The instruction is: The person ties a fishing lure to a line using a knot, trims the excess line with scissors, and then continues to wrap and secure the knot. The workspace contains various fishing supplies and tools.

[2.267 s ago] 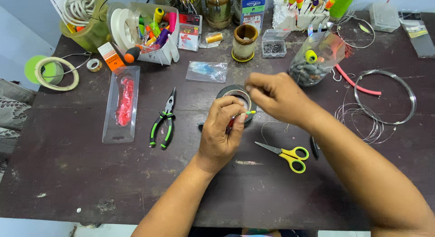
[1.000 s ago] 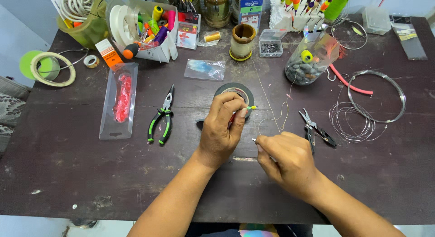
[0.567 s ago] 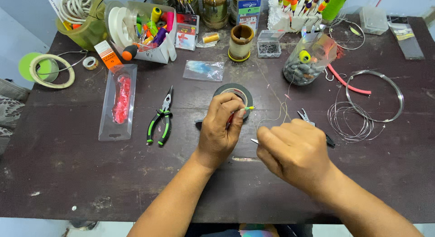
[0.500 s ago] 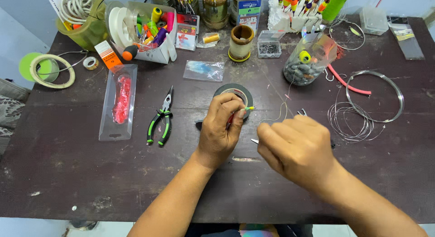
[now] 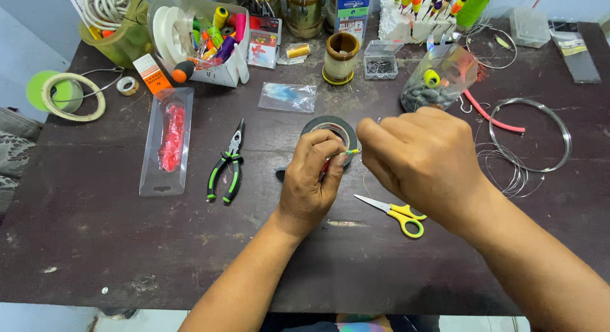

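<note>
At the centre of the frame the left hand pinches a small thin yellow-tipped piece over a roll of black tape. The right hand, fingers curled together, meets its tip. Yellow scissors lie just below.

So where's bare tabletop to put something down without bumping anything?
The near strip of the dark wooden table, below the green-handled pliers and the clear packet of red lures, is bare. A smaller patch lies right of the yellow-handled scissors. The far edge, around the white box of spools, is crowded.
</note>
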